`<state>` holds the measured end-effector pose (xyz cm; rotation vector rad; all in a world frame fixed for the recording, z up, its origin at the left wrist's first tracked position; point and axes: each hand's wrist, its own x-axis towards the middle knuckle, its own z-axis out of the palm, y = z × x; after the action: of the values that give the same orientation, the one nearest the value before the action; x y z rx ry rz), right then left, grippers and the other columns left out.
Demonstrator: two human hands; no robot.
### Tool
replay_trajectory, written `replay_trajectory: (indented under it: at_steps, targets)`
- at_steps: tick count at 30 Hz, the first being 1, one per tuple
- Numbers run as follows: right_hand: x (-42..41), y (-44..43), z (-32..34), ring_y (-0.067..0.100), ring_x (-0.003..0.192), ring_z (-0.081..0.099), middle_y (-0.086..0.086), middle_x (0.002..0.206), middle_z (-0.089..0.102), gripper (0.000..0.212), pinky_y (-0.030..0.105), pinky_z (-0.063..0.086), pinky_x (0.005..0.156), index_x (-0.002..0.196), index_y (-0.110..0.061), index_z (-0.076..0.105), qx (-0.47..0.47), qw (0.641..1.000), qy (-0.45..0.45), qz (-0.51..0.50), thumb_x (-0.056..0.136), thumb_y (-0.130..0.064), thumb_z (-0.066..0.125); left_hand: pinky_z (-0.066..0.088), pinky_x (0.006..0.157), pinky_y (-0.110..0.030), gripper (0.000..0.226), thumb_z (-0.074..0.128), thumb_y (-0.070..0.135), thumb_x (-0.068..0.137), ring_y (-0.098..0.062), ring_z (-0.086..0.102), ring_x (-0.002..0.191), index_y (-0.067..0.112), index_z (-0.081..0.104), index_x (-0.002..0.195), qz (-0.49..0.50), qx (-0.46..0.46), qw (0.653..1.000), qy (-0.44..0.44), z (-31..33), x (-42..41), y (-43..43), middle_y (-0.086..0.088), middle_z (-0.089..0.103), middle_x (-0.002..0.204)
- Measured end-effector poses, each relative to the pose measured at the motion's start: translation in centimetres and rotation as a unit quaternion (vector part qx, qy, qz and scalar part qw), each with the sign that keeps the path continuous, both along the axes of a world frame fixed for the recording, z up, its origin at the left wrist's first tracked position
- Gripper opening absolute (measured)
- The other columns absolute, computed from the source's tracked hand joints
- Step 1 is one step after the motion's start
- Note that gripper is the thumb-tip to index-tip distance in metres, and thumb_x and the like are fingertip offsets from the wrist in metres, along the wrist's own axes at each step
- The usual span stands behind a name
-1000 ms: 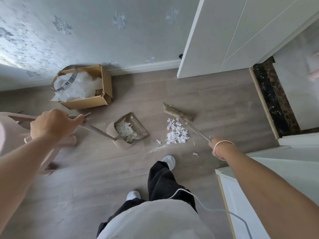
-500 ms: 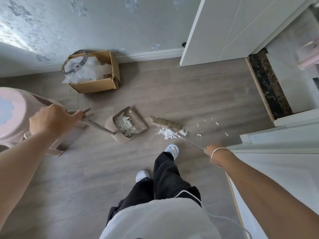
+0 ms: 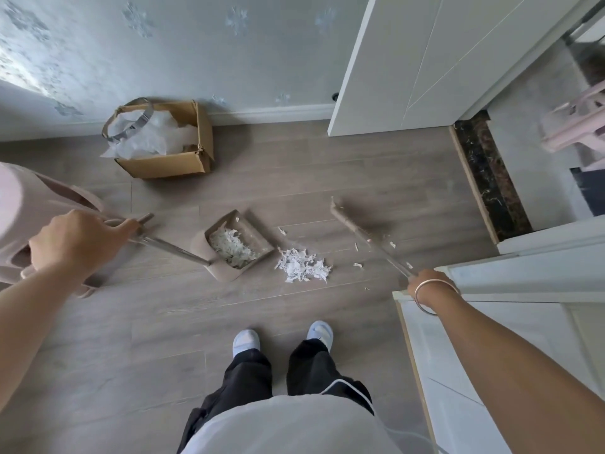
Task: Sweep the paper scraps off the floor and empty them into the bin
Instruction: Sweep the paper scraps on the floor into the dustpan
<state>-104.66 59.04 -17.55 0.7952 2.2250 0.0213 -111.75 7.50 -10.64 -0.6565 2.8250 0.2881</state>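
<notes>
Left hand (image 3: pixel 73 244) grips dustpan (image 3: pixel 234 245) handle; right hand (image 3: pixel 425 286) grips broom (image 3: pixel 357 226); scrap pile (image 3: pixel 302 265) on floor between.

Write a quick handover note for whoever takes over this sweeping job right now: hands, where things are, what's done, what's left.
Left hand: gripping the dustpan handle; the pan sits on the floor, partly filled with scraps.
Right hand: gripping the broom handle, its head blurred, to the right of the pile.
Scrap pile: on the floor, just right of the pan's mouth; a few loose bits lie near the broom.
Box: by the wall, lined with plastic.
Done: some scraps in the pan.
Left: sweep in the pile and strays, then empty the pan.
</notes>
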Motion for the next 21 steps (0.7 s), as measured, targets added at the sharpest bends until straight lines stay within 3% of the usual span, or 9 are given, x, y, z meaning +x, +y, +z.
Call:
replay_trajectory:
  at_steps: [3,8,12,16,19,21]
  targets:
    - [0.1,4.4,0.2,0.034,0.113,0.058,0.014,0.123,0.061,0.033,0.037,0.048,0.089,0.119,-0.007,0.06,0.012,0.997,0.009,-0.073,0.093,-0.024,0.049,0.058,0.058,-0.042,0.084,0.04,0.094,0.059,-0.031,0.062,0.051,0.016,0.069,0.056,-0.007,0.003,1.0,0.015,-2.3,-1.6,1.9,-0.009,0.062,0.049]
    - [1.4,11.3,-0.1,0.035,0.106,0.061,0.015,0.115,0.065,0.03,0.036,0.048,0.083,0.117,-0.005,0.062,0.023,0.989,0.002,-0.143,0.091,-0.016,0.052,0.06,0.061,-0.045,0.067,0.054,0.087,0.061,-0.031,0.065,0.053,0.023,0.072,0.062,-0.021,0.0,1.0,0.001,-2.8,-4.6,8.9,-0.006,0.064,0.05]
    - [2.4,15.0,-0.7,0.034,0.098,0.065,0.016,0.105,0.067,0.025,0.032,0.048,0.077,0.11,-0.005,0.064,0.008,0.98,-0.005,-0.198,0.09,-0.017,0.053,0.057,0.054,-0.035,0.036,0.066,0.059,0.077,-0.029,0.061,0.048,0.025,0.076,0.084,-0.095,-0.033,0.993,-0.067,-2.6,-6.4,14.4,-0.006,0.061,0.051]
    - [2.5,16.2,-2.1,0.034,0.098,0.066,0.014,0.091,0.063,0.017,0.031,0.049,0.072,0.097,-0.005,0.059,-0.031,0.972,-0.019,-0.23,0.088,-0.018,0.051,0.055,0.058,-0.038,0.051,0.049,0.074,0.078,-0.032,0.059,0.052,0.03,0.059,0.053,-0.082,-0.013,0.996,-0.013,0.5,-6.4,21.8,-0.008,0.059,0.047]
    - [2.0,14.9,-1.6,0.03,0.1,0.065,0.01,0.084,0.06,0.015,0.028,0.047,0.07,0.103,-0.012,0.056,-0.075,0.976,-0.033,-0.2,0.092,-0.013,0.047,0.051,0.057,-0.037,0.048,0.048,0.073,0.077,-0.034,0.056,0.055,0.032,0.055,0.054,-0.097,-0.004,0.995,0.001,0.8,-6.6,24.0,-0.01,0.056,0.05]
    - [1.5,13.8,-1.3,0.026,0.08,0.059,0.007,0.077,0.055,0.018,0.026,0.045,0.06,0.108,-0.015,0.054,-0.1,0.98,-0.05,-0.165,0.094,-0.015,0.044,0.052,0.057,-0.038,0.048,0.044,0.074,0.072,-0.035,0.057,0.056,0.032,0.055,0.052,-0.106,0.002,0.994,0.011,1.0,-6.6,24.8,-0.01,0.055,0.05]
